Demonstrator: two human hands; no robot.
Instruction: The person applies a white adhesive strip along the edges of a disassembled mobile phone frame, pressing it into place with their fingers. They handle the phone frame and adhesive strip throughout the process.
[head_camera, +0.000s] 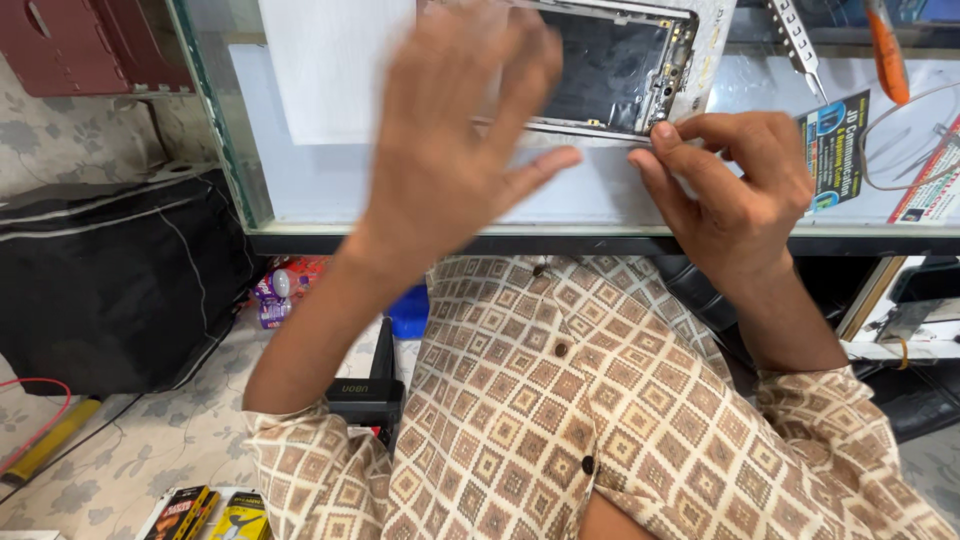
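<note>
An opened phone body (610, 70) with its dark inside showing lies on the glass counter top (320, 185). My left hand (455, 130) is blurred, raised over the phone's left side with its fingers spread, holding nothing. At the phone's lower right corner my right hand (730, 185) pinches the edge between thumb and forefinger. A white sheet of paper (335, 65) lies to the left of the phone.
Metal tweezers (800, 40) and an orange-handled tool (886, 55) lie at the counter's back right, near printed cards (835, 150) and a thin wire loop (900, 120). A black bag (110, 280) sits on the floor at left. A black tool (368, 395) rests by my lap.
</note>
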